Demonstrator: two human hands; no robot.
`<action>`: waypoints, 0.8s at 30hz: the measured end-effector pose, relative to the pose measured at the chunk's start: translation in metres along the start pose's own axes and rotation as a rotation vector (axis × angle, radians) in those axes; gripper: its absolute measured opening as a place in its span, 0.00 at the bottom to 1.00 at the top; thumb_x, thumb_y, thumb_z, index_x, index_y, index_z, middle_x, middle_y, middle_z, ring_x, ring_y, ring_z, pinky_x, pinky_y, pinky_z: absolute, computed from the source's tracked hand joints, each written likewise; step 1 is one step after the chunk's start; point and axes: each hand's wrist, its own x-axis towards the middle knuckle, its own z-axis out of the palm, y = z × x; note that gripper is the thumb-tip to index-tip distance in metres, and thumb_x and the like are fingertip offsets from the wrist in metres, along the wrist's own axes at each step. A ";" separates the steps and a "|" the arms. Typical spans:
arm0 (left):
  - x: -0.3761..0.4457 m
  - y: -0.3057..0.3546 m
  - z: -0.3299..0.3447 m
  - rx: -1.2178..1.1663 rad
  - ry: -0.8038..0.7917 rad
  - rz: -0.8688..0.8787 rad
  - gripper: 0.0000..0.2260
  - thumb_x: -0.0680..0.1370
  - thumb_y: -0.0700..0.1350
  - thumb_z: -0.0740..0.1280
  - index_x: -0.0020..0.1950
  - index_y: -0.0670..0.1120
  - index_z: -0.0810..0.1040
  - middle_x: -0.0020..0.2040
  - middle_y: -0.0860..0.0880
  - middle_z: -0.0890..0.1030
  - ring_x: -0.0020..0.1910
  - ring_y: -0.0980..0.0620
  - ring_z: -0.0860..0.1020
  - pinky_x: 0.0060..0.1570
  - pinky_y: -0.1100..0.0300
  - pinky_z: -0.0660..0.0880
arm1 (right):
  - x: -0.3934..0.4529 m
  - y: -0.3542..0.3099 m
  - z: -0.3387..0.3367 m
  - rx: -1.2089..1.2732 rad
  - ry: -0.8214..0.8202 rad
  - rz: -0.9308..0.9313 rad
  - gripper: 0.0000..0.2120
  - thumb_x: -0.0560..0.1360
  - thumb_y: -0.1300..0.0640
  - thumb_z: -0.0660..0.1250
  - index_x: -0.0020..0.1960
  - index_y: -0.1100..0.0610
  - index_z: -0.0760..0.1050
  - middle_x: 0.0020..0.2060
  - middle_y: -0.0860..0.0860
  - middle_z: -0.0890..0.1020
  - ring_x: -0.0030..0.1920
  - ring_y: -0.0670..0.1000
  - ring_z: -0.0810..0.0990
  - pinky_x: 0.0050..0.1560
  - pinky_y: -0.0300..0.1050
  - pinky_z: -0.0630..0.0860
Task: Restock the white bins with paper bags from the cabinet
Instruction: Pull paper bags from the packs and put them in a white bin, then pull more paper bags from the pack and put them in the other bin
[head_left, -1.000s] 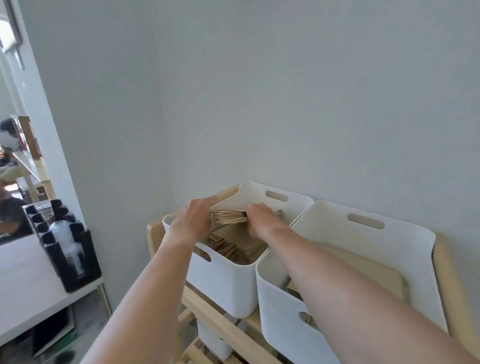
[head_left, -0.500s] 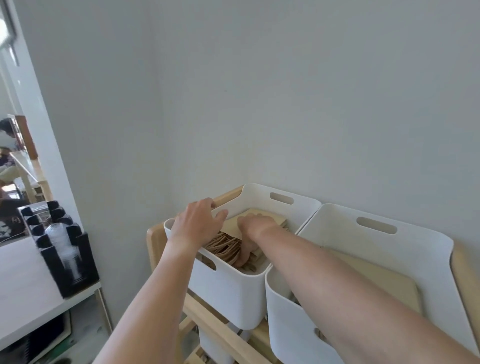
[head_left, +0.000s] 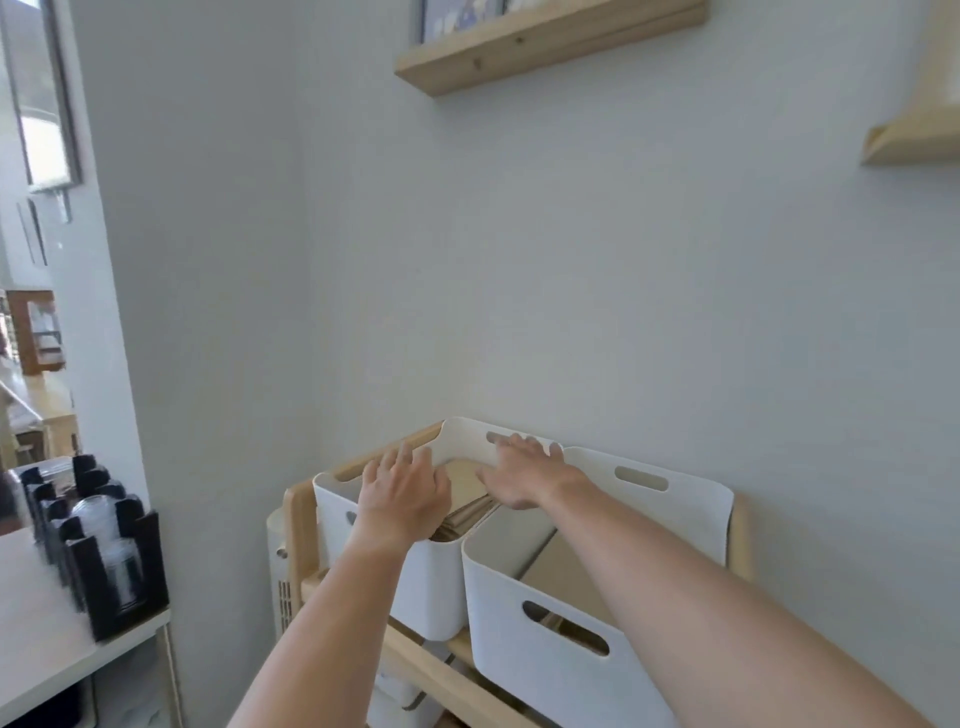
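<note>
- pale grey walls meeting in a corner, with a light wooden rack (head_left: 298, 525) pushed into it and two wall shelves (head_left: 545, 44) higher up.
- two white bins side by side on the rack's top level: left bin (head_left: 431, 587) and right bin (head_left: 545, 644), walls touching.
- off to the left, a black cup holder (head_left: 104, 551) on a white counter (head_left: 47, 644), well apart from the bins.
- a second ago, gripping a bundle of paper bags above the left bin; half a second ago, pushing it down inside.
- now lying flat in the left bin, paper bags (head_left: 467, 496) stacked close to the rim, handles toward the near side.
- left hand (head_left: 402, 496) spread flat, fingers apart, holding nothing, hovering over or resting on the near part of the stack; contact not clear.
- right hand (head_left: 524, 475) likewise splayed and empty, reaching across the far side of the bin toward its back wall.
- bundle released, then: this load looks delivered, and the left bin appears nearly full.
- right bin showing brown bags lower down, with more room above them.
- likely next: either a last pat to level the stack or a return to the cabinet, which is out of view.
</note>
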 end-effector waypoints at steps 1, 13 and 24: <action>-0.007 0.010 -0.003 -0.010 0.003 0.010 0.15 0.80 0.49 0.51 0.59 0.46 0.73 0.58 0.47 0.75 0.63 0.46 0.72 0.65 0.51 0.64 | -0.012 0.009 -0.003 -0.017 0.016 -0.003 0.32 0.81 0.40 0.49 0.81 0.54 0.51 0.79 0.55 0.58 0.78 0.56 0.53 0.76 0.61 0.47; -0.159 0.191 -0.004 -0.076 0.003 0.322 0.28 0.74 0.54 0.40 0.62 0.45 0.71 0.58 0.48 0.75 0.62 0.47 0.72 0.64 0.52 0.65 | -0.231 0.157 -0.022 -0.076 0.106 0.199 0.33 0.82 0.40 0.47 0.80 0.59 0.50 0.79 0.56 0.55 0.79 0.57 0.52 0.76 0.60 0.48; -0.404 0.333 0.023 -0.221 -0.196 0.399 0.23 0.77 0.52 0.46 0.65 0.44 0.70 0.62 0.47 0.74 0.65 0.46 0.71 0.65 0.50 0.64 | -0.507 0.290 0.041 -0.075 0.014 0.466 0.33 0.82 0.40 0.47 0.80 0.58 0.51 0.79 0.56 0.55 0.79 0.58 0.52 0.76 0.63 0.47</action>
